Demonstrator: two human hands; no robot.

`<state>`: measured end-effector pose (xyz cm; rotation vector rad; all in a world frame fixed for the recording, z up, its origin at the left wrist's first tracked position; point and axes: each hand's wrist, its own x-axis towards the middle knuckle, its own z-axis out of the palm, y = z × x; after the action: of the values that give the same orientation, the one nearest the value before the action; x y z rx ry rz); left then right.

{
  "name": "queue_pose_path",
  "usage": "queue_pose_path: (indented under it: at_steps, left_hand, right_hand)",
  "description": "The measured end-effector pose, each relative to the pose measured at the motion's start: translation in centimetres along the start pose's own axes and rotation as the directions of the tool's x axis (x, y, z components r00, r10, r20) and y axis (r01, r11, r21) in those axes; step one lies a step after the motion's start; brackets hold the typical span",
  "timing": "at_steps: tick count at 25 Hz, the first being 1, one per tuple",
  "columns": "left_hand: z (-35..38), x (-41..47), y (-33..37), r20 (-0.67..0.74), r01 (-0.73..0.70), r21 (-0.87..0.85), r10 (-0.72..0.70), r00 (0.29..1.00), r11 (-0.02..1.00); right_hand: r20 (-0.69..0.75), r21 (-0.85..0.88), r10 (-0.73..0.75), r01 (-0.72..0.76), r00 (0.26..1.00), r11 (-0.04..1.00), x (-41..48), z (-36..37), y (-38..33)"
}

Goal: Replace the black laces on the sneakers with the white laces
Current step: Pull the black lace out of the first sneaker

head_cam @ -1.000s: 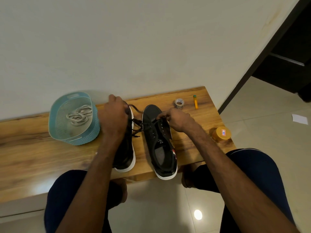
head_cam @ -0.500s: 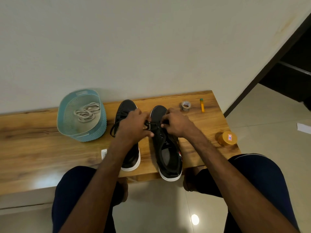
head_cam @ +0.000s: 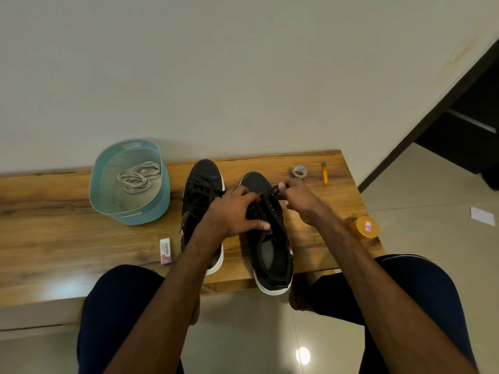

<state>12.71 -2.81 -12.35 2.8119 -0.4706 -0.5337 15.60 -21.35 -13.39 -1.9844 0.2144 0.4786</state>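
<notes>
The black lace [head_cam: 273,190] is threaded through the worked sneaker [head_cam: 275,255], which stands on the bench [head_cam: 54,211] with its toe toward the wall and its heel at the near edge, so the eyelets face the person. The right hand [head_cam: 302,198] has its grip closed on the lace, pinching it between thumb and fingertip just beside the sneaker's right flank near the toe, probably to draw it sideways out of an eyelet. The left hand [head_cam: 232,211] lies across the sneaker's lacing with its thumb along the tongue; its fingers curl down onto the crossings and seem to pinch the same lace, which would also steady the shoe against the pull. My reading is that unlacing is in hand and the new lacing has not begun. Just left of the worked sneaker stands the second sneaker [head_cam: 201,182], parallel to it, its black lacing in place, waiting its turn. Further left of the worked sneaker sits a blue basket [head_cam: 129,217] with the white laces [head_cam: 137,178] coiled loose inside, within reach for when they are needed. A small eraser packet [head_cam: 165,251] lies left of the worked sneaker's heel, beyond the second sneaker. Right of its toe are a tape roll [head_cam: 299,171] and an orange pen [head_cam: 325,174], and further right an orange-lidded jar [head_cam: 365,227] at the bench's corner.
</notes>
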Motion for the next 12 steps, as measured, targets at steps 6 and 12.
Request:
queue_pose_path:
  at_steps: [6,12]
  left_hand:
    - [-0.3,0.2,-1.5,0.019,-0.008,-0.084,0.009,1.0,0.996]
    - [-0.3,-0.1,-1.3,-0.015,-0.001,0.017,0.001,1.0,1.0]
  right_hand:
    - [0.171,-0.534,-0.346,0.382,0.923,0.755,-0.2,0.7,-0.2]
    - [-0.122,-0.148,-0.3,0.281,0.946,0.948,-0.7,-0.6,-1.0]
